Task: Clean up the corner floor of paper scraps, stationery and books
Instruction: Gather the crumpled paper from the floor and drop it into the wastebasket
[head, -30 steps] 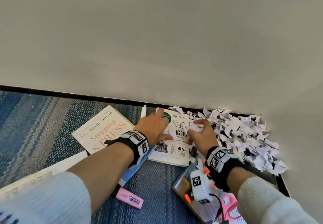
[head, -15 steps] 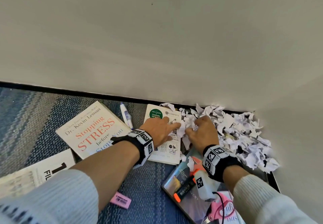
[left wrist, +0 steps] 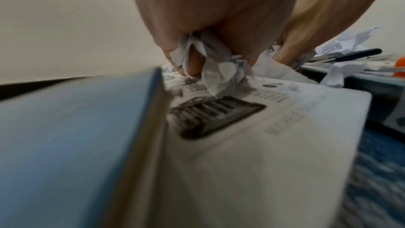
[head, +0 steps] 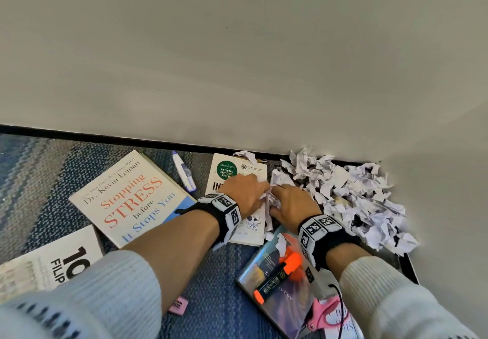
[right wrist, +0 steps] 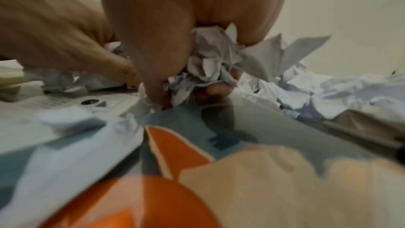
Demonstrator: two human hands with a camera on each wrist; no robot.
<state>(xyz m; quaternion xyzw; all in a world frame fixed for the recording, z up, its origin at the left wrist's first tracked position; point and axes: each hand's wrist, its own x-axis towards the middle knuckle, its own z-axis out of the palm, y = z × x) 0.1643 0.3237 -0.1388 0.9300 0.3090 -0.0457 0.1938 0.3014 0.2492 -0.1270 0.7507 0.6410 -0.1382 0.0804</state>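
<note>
A heap of crumpled white paper scraps (head: 351,193) fills the floor corner. My left hand (head: 247,190) lies over a white book with a green badge (head: 227,171) and grips a wad of scraps (left wrist: 215,74) in curled fingers. Beside it my right hand (head: 291,202) clutches another bunch of scraps (right wrist: 210,61) at the heap's left edge. Both hands touch over the white book (left wrist: 263,127). The "Stopping STRESS" book (head: 129,196) lies to the left. A glossy book (head: 274,293) lies under my right wrist, with an orange highlighter (head: 277,278) on it.
A correction pen (head: 183,173) lies by the black baseboard (head: 105,139). A black-and-white book (head: 52,262) sits at lower left, a pink highlighter (head: 178,305) on the blue carpet (head: 221,299), pink scissors (head: 320,315) at lower right. Walls close the corner on two sides.
Both hands have drawn back from the wall toward me along the white book, closing together around scraps. The view has shifted, showing more of the books on the left.
</note>
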